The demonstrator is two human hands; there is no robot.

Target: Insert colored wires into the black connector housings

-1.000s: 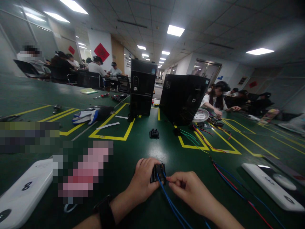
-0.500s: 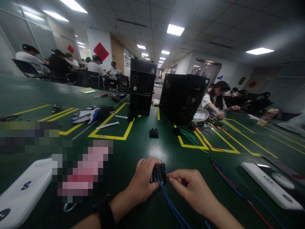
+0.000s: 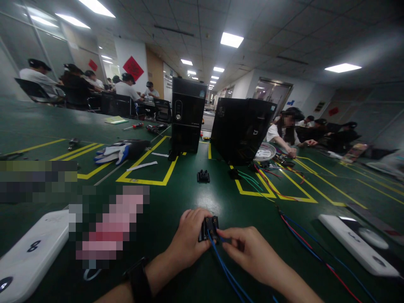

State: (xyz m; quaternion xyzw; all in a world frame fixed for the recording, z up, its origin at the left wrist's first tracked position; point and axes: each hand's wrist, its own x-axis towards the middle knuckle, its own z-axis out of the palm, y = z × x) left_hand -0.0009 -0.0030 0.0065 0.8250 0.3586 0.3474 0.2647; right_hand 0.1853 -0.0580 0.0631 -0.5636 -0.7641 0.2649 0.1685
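My left hand (image 3: 194, 231) is closed around the left side of a small black electrical part (image 3: 211, 227) with brass contacts on its upper face. A blue wire (image 3: 225, 269) runs from this part toward me, beside another blue strand. At the part's right edge is my right hand (image 3: 249, 248), its index fingertip touching or nearly touching it. Between that finger and the thumb a short bit of blue wire shows, blurred. A second black part (image 3: 203, 176), with upright prongs, sits on the green table (image 3: 176, 202) beyond my hands.
Two black computer cases (image 3: 187, 118) stand at the back. Loose red and blue wires (image 3: 311, 248) lie right, near a white device (image 3: 356, 244). Another white device (image 3: 34, 248) is at left, with gloves (image 3: 121, 152) farther back. A co-worker (image 3: 285, 130) sits at right.
My right hand has moved slightly left toward the black part. Its index finger and thumb are a little farther apart. The left hand keeps its hold.
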